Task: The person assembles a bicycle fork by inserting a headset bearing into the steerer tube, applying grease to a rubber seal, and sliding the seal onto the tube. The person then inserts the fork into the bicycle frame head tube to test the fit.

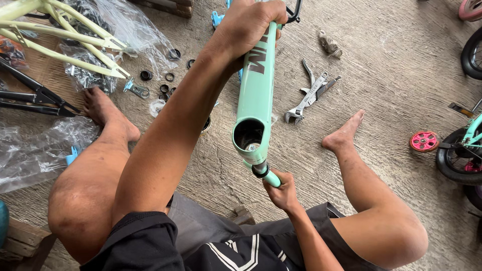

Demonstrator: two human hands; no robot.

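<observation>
A mint-green bicycle frame [261, 85] is held above the concrete floor [391, 65], between the knees of a seated person, its open tube end tilted up toward the camera, apparently so that the bore can be looked into while a part is worked at its lower end. The left hand [248, 22] is wrapped firmly around the upper stretch of the frame tube, fingers curled over it, the forearm stretched long and nearly straight from the shoulder, so that the frame is steadied from above. The right hand [283, 190] is closed around a short mint-green stem [270, 176] with a dark ring, just beneath the open end, the wrist bent inward and the elbow tucked close to the lap. Both bare feet are planted apart on the floor, which leaves room for the frame between them. An adjustable wrench and pliers [311, 95] are laid near the middle of the floor, within reach of the right foot. Small black rings and bearings [160, 83] are scattered beside clear plastic wrapping [45, 145] toward the floor's left edge, where a pale yellow frame [60, 35] lies. A pink wheel [424, 141] rests near the right edge.
</observation>
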